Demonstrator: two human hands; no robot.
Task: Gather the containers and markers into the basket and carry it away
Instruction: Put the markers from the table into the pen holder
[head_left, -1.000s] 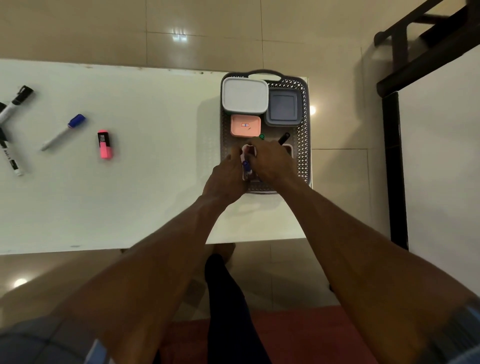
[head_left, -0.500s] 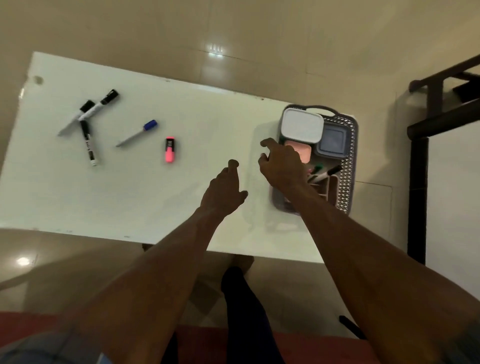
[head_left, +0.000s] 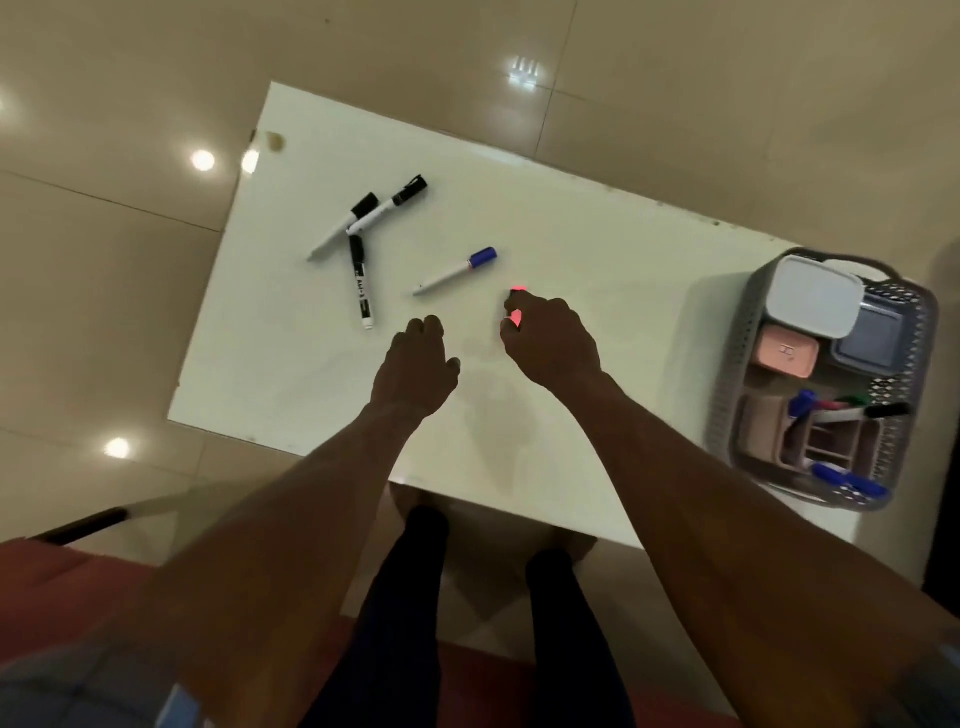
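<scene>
My right hand (head_left: 553, 340) is down on the pink highlighter (head_left: 515, 317), fingers and thumb curled round it on the white table (head_left: 597, 270). Just to its left, my left hand (head_left: 415, 364) hovers over the table with loosely curled fingers and holds nothing. A blue-capped marker (head_left: 456, 270) lies just beyond both hands. Three black-capped markers (head_left: 362, 280) lie crossed farther left. The grey basket (head_left: 727, 374) sits at the table's right end with a white container (head_left: 810, 296), a grey container (head_left: 872, 338), a pink container (head_left: 787, 353) and a pen holder (head_left: 826, 447) holding several markers.
The table's near edge runs just above my legs (head_left: 415, 597). Tiled floor surrounds the table. A dark bar (head_left: 78, 527) and a reddish surface (head_left: 62, 587) lie at lower left. The basket stands close to the table's right edge.
Both hands left the basket and moved left across the table. My right hand has come down on the pink highlighter. The view has swung left.
</scene>
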